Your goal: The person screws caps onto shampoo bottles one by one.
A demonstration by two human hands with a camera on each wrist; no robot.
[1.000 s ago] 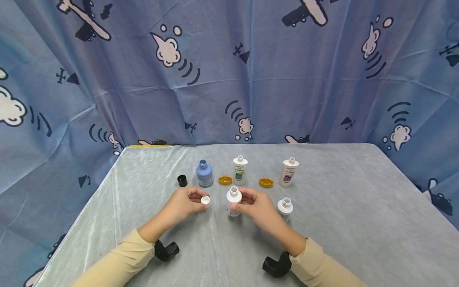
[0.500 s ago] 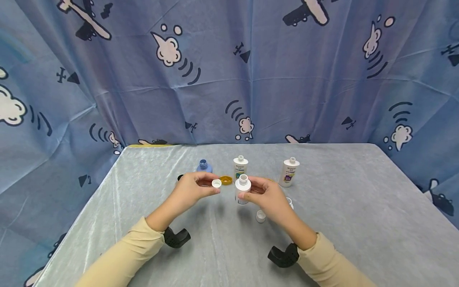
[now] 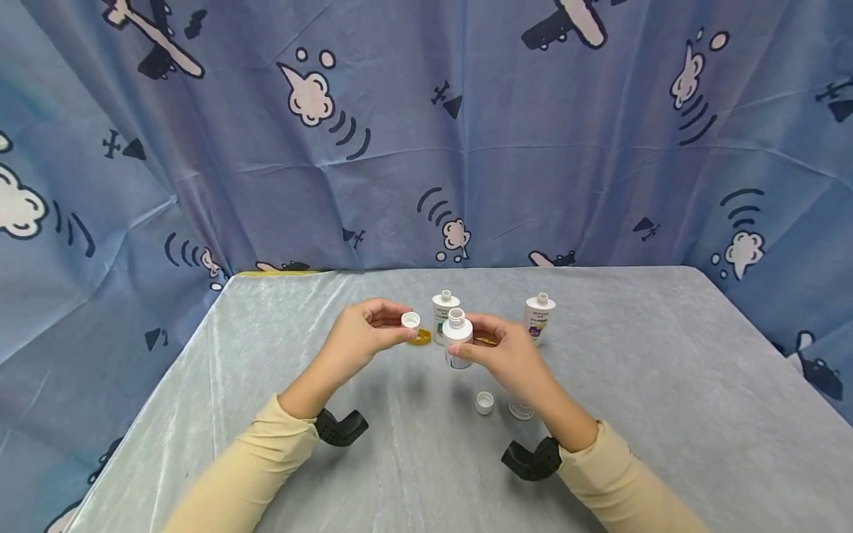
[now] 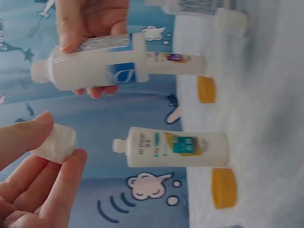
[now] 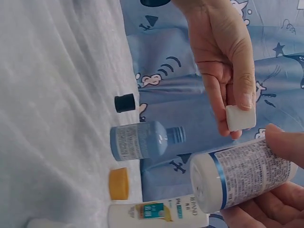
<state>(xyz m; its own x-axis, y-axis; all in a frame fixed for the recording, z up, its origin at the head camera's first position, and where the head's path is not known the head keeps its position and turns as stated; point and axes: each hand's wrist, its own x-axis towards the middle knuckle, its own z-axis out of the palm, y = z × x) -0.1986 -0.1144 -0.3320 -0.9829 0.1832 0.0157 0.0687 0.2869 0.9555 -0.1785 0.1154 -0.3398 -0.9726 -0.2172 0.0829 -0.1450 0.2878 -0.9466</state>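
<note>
My left hand point(image 3: 356, 337) pinches a small white bottle cap point(image 3: 410, 321) between thumb and fingers, its hollow side up in the head view. Just to the right, my right hand point(image 3: 513, 359) grips a white bottle point(image 3: 458, 346) around its body. That bottle is upright, uncapped and raised off the table, with printed text and a blue band point(image 5: 218, 180) on its label. Cap and bottle are close together but apart. Below the right hand, a second white cap point(image 3: 484, 403) lies on the table beside another white bottle point(image 3: 521, 409), mostly covered by that hand.
Two uncapped white bottles stand behind: one with a teal label point(image 4: 184, 145), one with a purple label point(image 3: 540, 314). Yellow caps point(image 4: 223, 187) lie near them. A blue bottle point(image 5: 142, 141) and black cap point(image 5: 125, 102) are hidden by my left hand in the head view.
Both hands have risen and moved away from me and rightward, carrying the cap and the bottle. The loose white cap on the table has come into sight, while the blue bottle has become covered.
</note>
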